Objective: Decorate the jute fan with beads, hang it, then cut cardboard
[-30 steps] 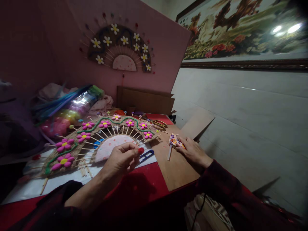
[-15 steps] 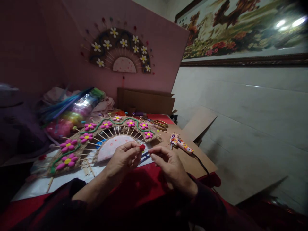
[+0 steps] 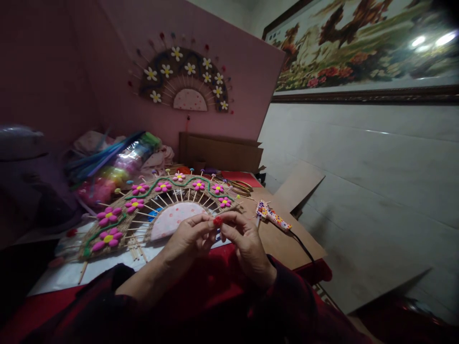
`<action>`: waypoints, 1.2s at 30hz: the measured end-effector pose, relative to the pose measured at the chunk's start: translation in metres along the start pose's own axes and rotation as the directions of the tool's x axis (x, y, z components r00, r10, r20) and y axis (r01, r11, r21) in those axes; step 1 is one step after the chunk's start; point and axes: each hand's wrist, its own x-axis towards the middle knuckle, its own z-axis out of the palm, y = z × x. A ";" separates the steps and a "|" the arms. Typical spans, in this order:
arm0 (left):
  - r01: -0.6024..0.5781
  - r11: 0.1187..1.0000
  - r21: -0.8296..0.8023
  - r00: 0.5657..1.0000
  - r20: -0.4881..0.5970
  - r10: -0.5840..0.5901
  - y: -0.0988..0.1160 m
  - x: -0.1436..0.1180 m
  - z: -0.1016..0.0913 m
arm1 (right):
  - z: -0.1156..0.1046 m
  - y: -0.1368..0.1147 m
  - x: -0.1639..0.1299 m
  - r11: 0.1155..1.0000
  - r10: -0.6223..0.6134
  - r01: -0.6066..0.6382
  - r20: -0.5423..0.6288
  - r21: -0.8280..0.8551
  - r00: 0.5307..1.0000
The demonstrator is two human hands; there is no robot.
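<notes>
Between the fingertips of both hands is a small red ball [image 3: 217, 221] with a rough-looking surface. My left hand [image 3: 186, 237] pinches it from the left, fingers curled. My right hand [image 3: 248, 242] meets it from the right, thumb and forefinger closed against it. Just behind the hands lies a fan-shaped twine craft [image 3: 124, 228] with pink flowers, a wavy green strand and thin sticks tipped with coloured knobs. Its pale dotted half-round centre [image 3: 175, 219] is partly covered by my left hand.
A flower-patterned glue gun [image 3: 274, 217] with a black cord rests on brown cardboard [image 3: 301, 246] at right. Scissors [image 3: 241, 186] lie near a red sheet [image 3: 242, 178]. Bagged coloured material [image 3: 122, 165] is piled at back left. Another fan craft [image 3: 188, 69] hangs on the pink board.
My right hand has moved left to the red ball, and its fingers now touch it. Before, the hands were apart and only the left held the ball. The view has shifted slightly.
</notes>
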 end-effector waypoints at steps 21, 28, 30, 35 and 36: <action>0.019 0.998 0.062 0.999 -0.036 -0.017 0.000 0.000 0.001 | -0.003 0.011 0.005 0.999 -0.010 0.010 0.020 0.034 1.000; 0.026 0.998 0.064 0.999 -0.028 -0.024 0.002 -0.002 0.003 | -0.002 0.021 0.002 0.992 0.064 -0.070 0.059 0.102 0.996; 0.027 0.998 0.051 0.999 -0.033 -0.026 0.002 -0.003 0.003 | -0.002 0.021 0.002 0.990 0.075 -0.080 0.052 0.113 0.996; 0.030 0.998 0.057 1.000 -0.013 -0.029 0.000 -0.001 0.000 | -0.002 0.020 0.000 0.992 0.071 -0.074 0.038 0.102 0.997; 0.028 0.997 0.066 1.000 -0.008 -0.028 -0.001 0.000 0.000 | -0.002 0.020 0.000 0.991 0.071 -0.075 0.036 0.107 0.997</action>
